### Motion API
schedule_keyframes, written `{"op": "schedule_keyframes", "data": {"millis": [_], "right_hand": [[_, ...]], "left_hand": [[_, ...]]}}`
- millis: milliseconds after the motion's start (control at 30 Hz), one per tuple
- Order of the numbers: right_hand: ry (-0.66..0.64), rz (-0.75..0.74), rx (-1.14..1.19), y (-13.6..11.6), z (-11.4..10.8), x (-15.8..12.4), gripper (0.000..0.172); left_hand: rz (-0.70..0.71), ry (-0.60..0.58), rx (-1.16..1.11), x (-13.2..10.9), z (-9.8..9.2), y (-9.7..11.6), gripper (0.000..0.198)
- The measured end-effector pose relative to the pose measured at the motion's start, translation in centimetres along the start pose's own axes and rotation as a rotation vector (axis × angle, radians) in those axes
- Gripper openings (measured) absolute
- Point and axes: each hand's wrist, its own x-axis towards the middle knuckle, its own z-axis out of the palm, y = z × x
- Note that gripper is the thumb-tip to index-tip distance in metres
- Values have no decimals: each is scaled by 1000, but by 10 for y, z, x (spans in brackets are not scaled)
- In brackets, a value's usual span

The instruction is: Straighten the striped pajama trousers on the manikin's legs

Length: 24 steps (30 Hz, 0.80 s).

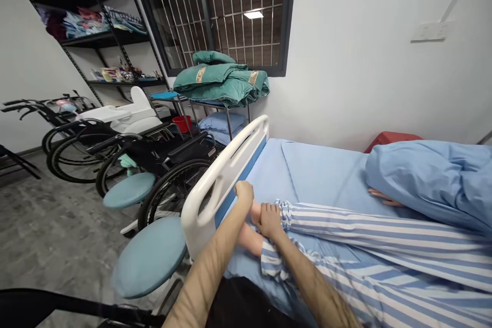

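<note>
Two legs in blue-and-white striped trousers [346,223] lie on a bed with a light blue sheet [313,169]. My left hand [245,192] is closed at the end of the farther foot [255,211], beside the bed's white footboard [226,161]; its fingers hide the toes. Just to the right, my right hand [270,219] wraps over the ankle of that same leg, by the gathered trouser cuff [285,213]. The nearer bare lower leg [250,240] passes beneath my left forearm, which covers part of it.
A blue quilt [430,179] covers the body at right, with a hand [385,198] showing below it. Left of the footboard are wheelchairs [180,164] and round blue-grey pads [151,256]. Folded green bedding [223,79] sits on a rack under the window; shelves [103,36] stand behind.
</note>
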Motion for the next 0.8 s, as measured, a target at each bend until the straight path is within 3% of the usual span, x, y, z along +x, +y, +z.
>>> {"op": "schedule_keyframes", "data": {"millis": [167, 300, 433, 567, 700, 800], "right_hand": [[57, 2, -5, 1, 9, 4, 39], [45, 4, -4, 0, 6, 2, 39], [9, 18, 18, -1, -2, 0, 45], [-5, 17, 61, -4, -10, -5, 49], [44, 17, 94, -15, -11, -19, 58], [120, -15, 99, -26, -8, -34, 54]], "left_hand": [[43, -69, -12, 26, 10, 7, 30], [172, -15, -43, 16, 10, -3, 34], [194, 120, -51, -26, 10, -23, 47], [77, 348, -108, -87, 26, -42, 53], [5, 352, -128, -131, 54, -47, 43], [-5, 349, -111, -137, 58, -48, 46]]}}
